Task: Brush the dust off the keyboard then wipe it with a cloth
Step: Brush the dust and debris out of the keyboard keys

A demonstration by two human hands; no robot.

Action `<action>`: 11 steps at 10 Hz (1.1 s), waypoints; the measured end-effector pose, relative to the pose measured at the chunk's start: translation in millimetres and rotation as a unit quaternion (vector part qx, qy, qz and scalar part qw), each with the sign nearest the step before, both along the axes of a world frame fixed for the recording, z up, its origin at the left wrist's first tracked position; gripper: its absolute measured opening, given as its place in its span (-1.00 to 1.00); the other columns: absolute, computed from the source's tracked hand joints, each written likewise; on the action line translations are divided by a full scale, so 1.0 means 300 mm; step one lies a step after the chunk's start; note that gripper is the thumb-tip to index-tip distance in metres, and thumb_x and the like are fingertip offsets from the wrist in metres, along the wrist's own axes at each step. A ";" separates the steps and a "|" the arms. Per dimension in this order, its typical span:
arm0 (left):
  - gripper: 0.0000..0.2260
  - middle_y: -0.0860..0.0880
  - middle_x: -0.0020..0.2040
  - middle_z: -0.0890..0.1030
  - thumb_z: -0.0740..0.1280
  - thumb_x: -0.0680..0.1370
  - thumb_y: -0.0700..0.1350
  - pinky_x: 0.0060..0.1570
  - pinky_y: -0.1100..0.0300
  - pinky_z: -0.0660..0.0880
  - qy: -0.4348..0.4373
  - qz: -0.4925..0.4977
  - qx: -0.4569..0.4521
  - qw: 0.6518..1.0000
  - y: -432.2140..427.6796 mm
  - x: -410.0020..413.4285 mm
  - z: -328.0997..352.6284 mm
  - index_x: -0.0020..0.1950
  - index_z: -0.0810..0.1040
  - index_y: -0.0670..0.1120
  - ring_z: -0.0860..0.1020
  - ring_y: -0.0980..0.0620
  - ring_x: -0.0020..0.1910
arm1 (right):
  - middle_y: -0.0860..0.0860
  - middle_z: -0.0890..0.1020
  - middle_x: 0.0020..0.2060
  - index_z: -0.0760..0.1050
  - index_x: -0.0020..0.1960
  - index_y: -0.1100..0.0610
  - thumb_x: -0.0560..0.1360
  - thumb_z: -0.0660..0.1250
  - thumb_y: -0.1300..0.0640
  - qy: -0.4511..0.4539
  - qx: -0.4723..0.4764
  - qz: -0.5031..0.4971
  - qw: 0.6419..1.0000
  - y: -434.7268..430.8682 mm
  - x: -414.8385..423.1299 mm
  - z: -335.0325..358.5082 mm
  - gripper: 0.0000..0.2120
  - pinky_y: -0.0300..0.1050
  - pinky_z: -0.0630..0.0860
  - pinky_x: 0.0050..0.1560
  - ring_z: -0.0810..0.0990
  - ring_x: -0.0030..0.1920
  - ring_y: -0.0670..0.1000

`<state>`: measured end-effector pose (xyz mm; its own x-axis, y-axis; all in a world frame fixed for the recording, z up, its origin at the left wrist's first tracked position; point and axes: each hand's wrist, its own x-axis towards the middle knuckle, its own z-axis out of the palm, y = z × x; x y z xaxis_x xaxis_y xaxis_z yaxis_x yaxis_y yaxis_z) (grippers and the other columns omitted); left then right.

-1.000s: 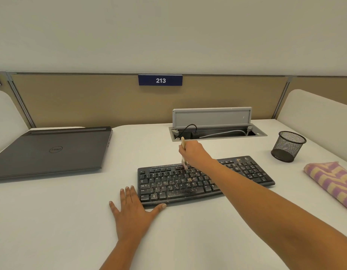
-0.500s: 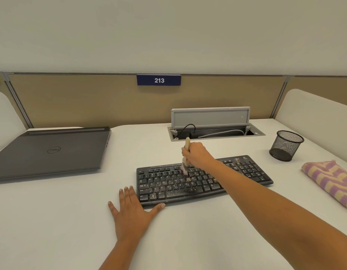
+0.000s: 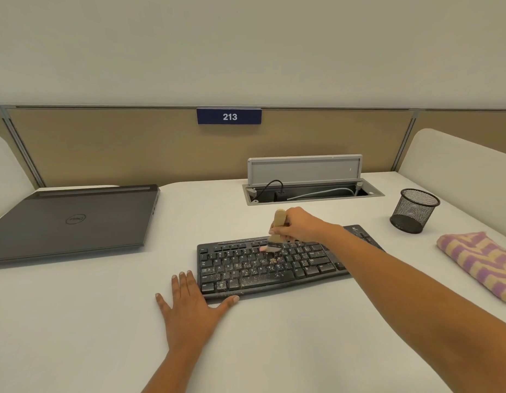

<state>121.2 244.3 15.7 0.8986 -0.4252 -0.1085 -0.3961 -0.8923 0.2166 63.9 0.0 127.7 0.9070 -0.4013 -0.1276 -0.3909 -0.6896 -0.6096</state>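
Observation:
A black keyboard (image 3: 246, 268) speckled with pale dust lies in the middle of the white desk. My right hand (image 3: 298, 225) grips a small wooden-handled brush (image 3: 277, 228) whose bristles touch the keyboard's upper key rows near its middle. My left hand (image 3: 189, 310) lies flat on the desk at the keyboard's front left corner, fingers straight, thumb along the front edge. A folded purple-and-yellow striped cloth (image 3: 481, 262) rests at the right side of the desk. My right forearm hides part of the keyboard's right end.
A closed dark laptop (image 3: 70, 222) sits at the far left. A black mesh pen cup (image 3: 415, 209) stands at the far right, behind the cloth. An open cable hatch (image 3: 311, 180) with cords is behind the keyboard. Partition walls surround the desk.
My right hand has tilted the brush handle more upright and shifted the bristles slightly along the top key rows. The left hand has stayed flat in place.

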 end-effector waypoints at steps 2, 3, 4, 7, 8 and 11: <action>0.36 -0.06 0.58 -0.05 -0.55 -0.08 0.59 0.44 -0.18 -0.16 0.001 0.000 -0.001 1.000 -0.001 -0.001 0.001 0.56 -0.13 -0.16 -0.16 0.00 0.55 | 0.17 0.63 -0.11 0.52 0.09 0.31 0.53 0.29 0.03 0.010 -0.044 -0.036 0.998 -0.040 -0.021 0.009 -0.66 -0.31 0.45 -0.30 0.53 -0.30 -0.05; 0.37 -0.06 0.58 -0.05 -0.55 -0.09 0.59 0.44 -0.18 -0.16 0.001 0.001 -0.002 1.000 0.000 -0.002 0.002 0.56 -0.13 -0.16 -0.16 -0.01 0.55 | 0.12 0.57 -0.19 0.53 0.02 0.29 0.56 0.25 0.03 -0.031 -0.060 -0.072 0.995 -0.026 -0.005 0.006 -0.69 -0.28 0.40 -0.31 0.51 -0.28 -0.02; 0.36 -0.07 0.58 -0.06 -0.55 -0.09 0.59 0.44 -0.18 -0.17 0.002 0.001 -0.002 1.000 0.000 -0.003 0.002 0.56 -0.14 -0.16 -0.16 -0.01 0.55 | 0.18 0.60 -0.18 0.54 -0.01 0.30 0.57 0.23 0.05 -0.098 -0.042 -0.132 0.985 0.009 0.020 -0.020 -0.70 -0.24 0.40 -0.33 0.52 -0.24 0.01; 0.36 -0.06 0.58 -0.04 -0.54 -0.08 0.59 0.44 -0.18 -0.17 0.001 0.000 -0.006 1.000 0.001 0.000 -0.001 0.56 -0.12 -0.16 -0.16 0.00 0.55 | 0.00 0.35 -0.47 0.27 -0.41 0.13 0.62 0.10 0.12 -0.051 -0.111 -0.094 0.988 0.099 0.030 -0.063 -0.59 -0.26 0.27 -0.44 0.34 -0.44 -0.05; 0.37 -0.06 0.58 -0.04 -0.56 -0.10 0.59 0.44 -0.18 -0.17 0.003 0.000 -0.005 1.000 -0.001 0.001 0.000 0.56 -0.12 -0.15 -0.16 0.00 0.55 | 0.00 0.34 -0.45 0.28 -0.38 0.16 0.61 0.11 0.15 -0.019 -0.115 -0.088 0.989 0.092 0.037 -0.034 -0.62 -0.26 0.26 -0.44 0.36 -0.42 -0.03; 0.37 -0.06 0.58 -0.04 -0.56 -0.09 0.59 0.44 -0.19 -0.16 0.000 0.001 -0.007 1.000 0.002 0.001 -0.003 0.56 -0.11 -0.16 -0.16 0.00 0.55 | 0.05 0.41 -0.44 0.38 -0.29 0.22 0.62 0.12 0.09 -0.082 -0.089 -0.121 0.985 0.076 0.063 -0.010 -0.65 -0.23 0.30 -0.41 0.40 -0.41 0.00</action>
<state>121.5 244.8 14.8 0.8994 -0.4246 -0.1035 -0.3939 -0.8902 0.2289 82.7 22.8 124.7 0.7845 -0.6112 0.1048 -0.4629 -0.6897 -0.5568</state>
